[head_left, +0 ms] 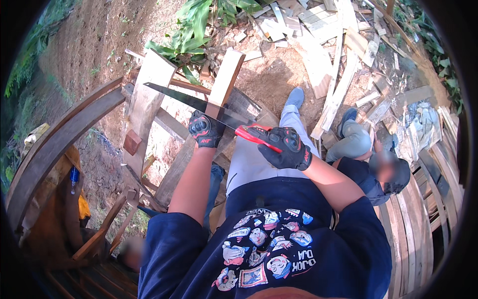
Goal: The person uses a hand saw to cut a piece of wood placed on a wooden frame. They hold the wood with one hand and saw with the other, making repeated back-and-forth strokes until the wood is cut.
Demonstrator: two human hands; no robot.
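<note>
Both of my hands wear black gloves with red marks. My right hand (286, 144) is closed round the red handle (254, 135) of a handsaw. Its long dark blade (179, 96) points to the far left and lies across the near end of a wooden plank (228, 74). Beside that crossing, my left hand (205, 130) is closed on the plank's near end, just on the near side of the blade. The fingers' undersides are hidden, and so is how deep the teeth sit in the wood.
A wide weathered board (147, 107) with a small wood block (132, 142) stands at left, near a curved beam (55, 137). A co-worker (366, 172) crouches at right beside stacked slats (408, 229). Another person is partly visible at lower left. Offcuts (318, 20) litter the far ground.
</note>
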